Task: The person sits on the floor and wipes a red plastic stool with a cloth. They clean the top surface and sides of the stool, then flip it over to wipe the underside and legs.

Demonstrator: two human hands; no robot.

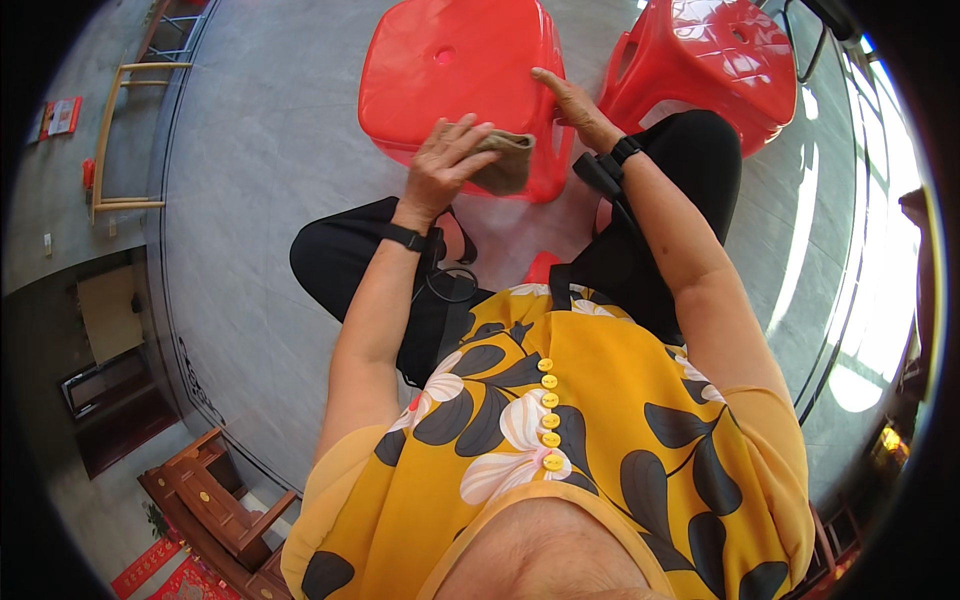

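Observation:
A red plastic stool stands on the floor in front of me, with a small hole in its seat. My left hand is at the seat's near edge, its fingers over a folded brown cloth held against the thumb. The cloth hangs over the near side of the stool. My right hand rests at the right side of the same stool, thumb on the seat's edge; its other fingers are mostly hidden behind the side. No other thing shows in the right hand.
A second red plastic stool stands close by at the right. My knees are bent on both sides of the near stool. Grey tiled floor surrounds them. A carved wooden chair is at the lower left, and a light wooden frame at the far left.

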